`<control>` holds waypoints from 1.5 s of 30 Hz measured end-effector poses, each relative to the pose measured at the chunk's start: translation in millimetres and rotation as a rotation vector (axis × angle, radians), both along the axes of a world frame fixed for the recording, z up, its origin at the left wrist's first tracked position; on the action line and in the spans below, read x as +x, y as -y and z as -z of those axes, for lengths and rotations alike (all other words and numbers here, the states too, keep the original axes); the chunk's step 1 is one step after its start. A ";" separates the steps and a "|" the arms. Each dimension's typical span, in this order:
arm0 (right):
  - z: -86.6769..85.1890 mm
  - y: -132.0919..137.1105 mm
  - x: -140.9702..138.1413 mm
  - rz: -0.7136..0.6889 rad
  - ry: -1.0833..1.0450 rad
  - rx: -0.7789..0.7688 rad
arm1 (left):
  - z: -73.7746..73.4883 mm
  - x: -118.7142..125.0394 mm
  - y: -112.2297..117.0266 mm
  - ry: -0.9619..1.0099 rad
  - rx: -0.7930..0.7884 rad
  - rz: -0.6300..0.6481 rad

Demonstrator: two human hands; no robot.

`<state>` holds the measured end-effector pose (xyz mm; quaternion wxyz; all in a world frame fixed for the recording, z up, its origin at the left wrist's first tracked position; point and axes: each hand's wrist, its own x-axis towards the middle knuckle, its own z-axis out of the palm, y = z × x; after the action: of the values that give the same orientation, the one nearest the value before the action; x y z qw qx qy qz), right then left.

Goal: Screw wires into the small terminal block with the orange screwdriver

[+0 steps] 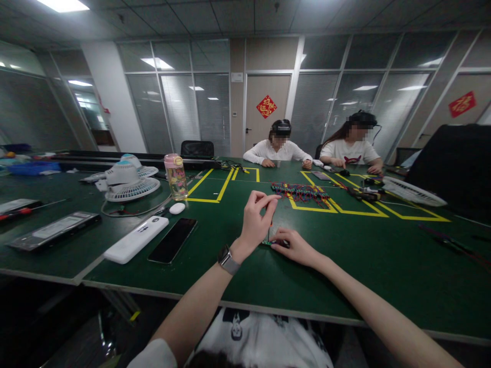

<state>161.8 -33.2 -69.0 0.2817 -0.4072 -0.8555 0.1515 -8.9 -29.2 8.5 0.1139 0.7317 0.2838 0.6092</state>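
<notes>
My left hand [256,219], with a watch on its wrist, is raised a little above the green table [345,255]. Its thumb and fingers pinch together near a thin red wire that is hard to make out. My right hand [293,245] lies on the table just to the right, fingers pressed onto a small green circuit board [267,242], most of it hidden. Farther back lies a pile of red and green wired parts [301,192] inside yellow tape lines.
To the left lie a black phone [172,240], a white power bank [135,238], a white mouse-like case [177,208], a pink-lidded bottle [175,177], white fans [128,180] and a flat tray [53,230]. Two people [278,151] sit at the far side.
</notes>
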 end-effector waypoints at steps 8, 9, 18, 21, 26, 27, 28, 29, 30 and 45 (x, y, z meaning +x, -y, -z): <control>-0.1 0.5 0.7 -0.007 -0.001 0.002 | 0.6 0.9 -2.0 0.000 -0.005 0.078; -0.2 0.7 0.7 -0.008 -0.003 -0.001 | 0.4 1.2 -2.0 0.000 -0.003 0.060; -0.6 0.4 0.0 -0.001 0.004 0.005 | -0.9 0.1 1.3 -0.032 -0.018 0.025; -1.2 0.4 -0.1 -0.005 0.004 0.001 | 0.0 0.4 -0.1 -0.024 -0.025 0.088; -1.0 -0.1 0.1 -0.011 -0.006 -0.009 | 0.5 1.8 -1.6 -0.004 -0.017 0.077; -0.6 -0.4 0.3 -0.012 -0.003 -0.005 | 0.2 1.9 -1.3 -0.010 -0.013 0.055; 0.0 -0.7 0.5 -0.013 0.001 0.001 | -0.1 1.9 -0.9 -0.019 -0.009 0.031; 0.7 -1.0 0.7 -0.012 0.006 0.008 | -0.4 1.7 -0.4 -0.026 -0.005 0.007; 1.4 -1.4 0.9 -0.011 0.010 0.014 | -0.6 1.5 0.2 -0.032 -0.003 -0.013; 1.0 -0.5 0.4 -0.006 -0.007 -0.003 | 0.7 1.6 -1.8 -0.036 -0.030 0.053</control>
<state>162.1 -32.7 -70.0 0.2838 -0.4043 -0.8555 0.1551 -7.3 -27.5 7.9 0.1361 0.7480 0.2754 0.5884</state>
